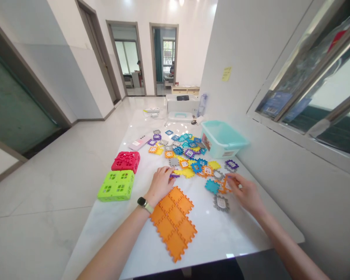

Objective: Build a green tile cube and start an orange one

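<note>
My left hand (162,181) rests past the far left corner of a flat panel of joined orange interlocking tiles (173,217), its fingers at a purple tile (174,175); whether they grip it is hidden. On the right, my right hand (245,191) is closed in a pinch on an orange window tile (227,182). Beside it lie a teal tile (212,186) and a grey window tile (221,203). Farther off, a loose pile of blue, yellow, orange, purple and grey tiles (189,153) spreads over the table.
At left stand a green block of joined tiles (116,186) and a red one (126,161). A pink phone-like case (140,142) lies behind them. A turquoise bin (224,151) stands by the wall, and a white box (175,104) is at the table's far end.
</note>
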{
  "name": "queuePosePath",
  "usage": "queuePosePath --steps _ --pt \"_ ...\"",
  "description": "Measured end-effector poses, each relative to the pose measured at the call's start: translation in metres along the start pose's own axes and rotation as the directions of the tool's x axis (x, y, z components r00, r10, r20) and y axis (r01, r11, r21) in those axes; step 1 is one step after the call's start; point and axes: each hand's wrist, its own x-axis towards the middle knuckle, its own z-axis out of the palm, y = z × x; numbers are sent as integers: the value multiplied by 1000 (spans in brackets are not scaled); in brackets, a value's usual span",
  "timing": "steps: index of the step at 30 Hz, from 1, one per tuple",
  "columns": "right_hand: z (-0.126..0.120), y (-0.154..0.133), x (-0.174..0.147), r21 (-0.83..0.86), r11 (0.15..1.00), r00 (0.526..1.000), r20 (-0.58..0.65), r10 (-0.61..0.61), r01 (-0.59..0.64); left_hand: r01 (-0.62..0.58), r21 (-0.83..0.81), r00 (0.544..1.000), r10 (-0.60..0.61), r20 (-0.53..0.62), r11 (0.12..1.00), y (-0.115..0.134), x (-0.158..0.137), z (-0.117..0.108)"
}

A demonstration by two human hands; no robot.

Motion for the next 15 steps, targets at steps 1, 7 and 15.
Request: queuePosePath --steps 1,7,15 --pt "2 -12 4 28 999 997 75 -24 22 -4 -2 1000 4 -2 1000 -3 0 1" --pt "50 -79 26 69 951 789 542 -289 300 28 40 996 -24 -90 999 -21 -5 -4" --pt "84 -75 46 139 982 893 416 -172 125 291 141 926 -241 -292 946 -26 -8 -9"
